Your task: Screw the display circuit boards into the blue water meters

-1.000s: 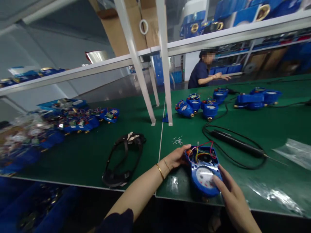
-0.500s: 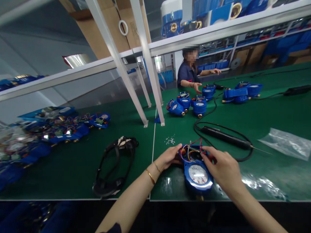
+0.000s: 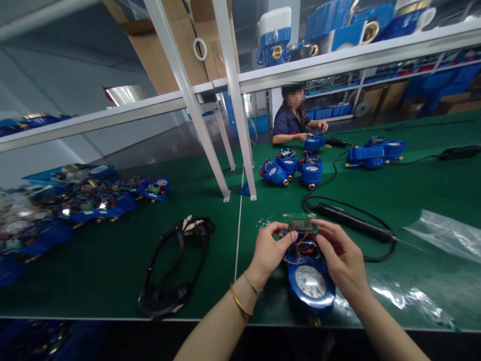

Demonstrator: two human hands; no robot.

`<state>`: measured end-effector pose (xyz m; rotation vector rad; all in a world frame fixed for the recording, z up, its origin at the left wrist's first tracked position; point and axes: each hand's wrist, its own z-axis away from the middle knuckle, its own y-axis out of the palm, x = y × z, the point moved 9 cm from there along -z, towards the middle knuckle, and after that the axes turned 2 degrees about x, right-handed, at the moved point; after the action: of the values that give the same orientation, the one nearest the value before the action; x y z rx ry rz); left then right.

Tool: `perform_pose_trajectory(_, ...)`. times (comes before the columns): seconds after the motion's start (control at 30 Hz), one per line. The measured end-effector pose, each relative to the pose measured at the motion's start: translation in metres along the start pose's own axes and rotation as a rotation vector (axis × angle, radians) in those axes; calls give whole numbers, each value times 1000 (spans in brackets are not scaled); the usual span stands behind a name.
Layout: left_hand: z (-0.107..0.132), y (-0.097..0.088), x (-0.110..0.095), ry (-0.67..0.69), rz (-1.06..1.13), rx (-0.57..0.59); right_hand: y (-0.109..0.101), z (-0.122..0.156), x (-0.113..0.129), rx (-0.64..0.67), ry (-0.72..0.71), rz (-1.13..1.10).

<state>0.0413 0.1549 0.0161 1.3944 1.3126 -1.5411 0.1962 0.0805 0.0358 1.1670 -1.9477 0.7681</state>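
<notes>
A blue water meter with a round white dial lies near the table's front edge, its wiring compartment facing away from me. Above that compartment is a green circuit board with a grey display, tilted up, with red and other coloured wires running down from it. My left hand pinches the board's left side between thumb and fingers. At its right side, my right hand is closed on the board's edge, thumb toward me. Small white bits lie on the green table beyond my left hand.
A black corded screwdriver-like tool and a clear plastic bag lie to the right. A black head strap lies left. Several blue meters stand farther back, near a seated person. Many more meters crowd the left. Shelf posts rise ahead.
The circuit board has come up into view between my hands, and both hands now grip it. The person opposite has brought their hands together at a blue meter. The view has shifted slightly.
</notes>
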Motion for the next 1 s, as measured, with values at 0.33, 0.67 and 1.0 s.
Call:
perform_pose_trajectory(0.33, 13, 7, 0, 16, 250, -42, 25, 13, -34, -15, 509, -404)
perform_pose_trajectory(0.67, 29, 0, -108, 732, -614, -97, 20, 8, -26, 12, 415, -301)
perform_pose_trajectory(1.0, 15, 64, -128, 951, -1182, 310, 16, 10, -24, 11, 334, -123)
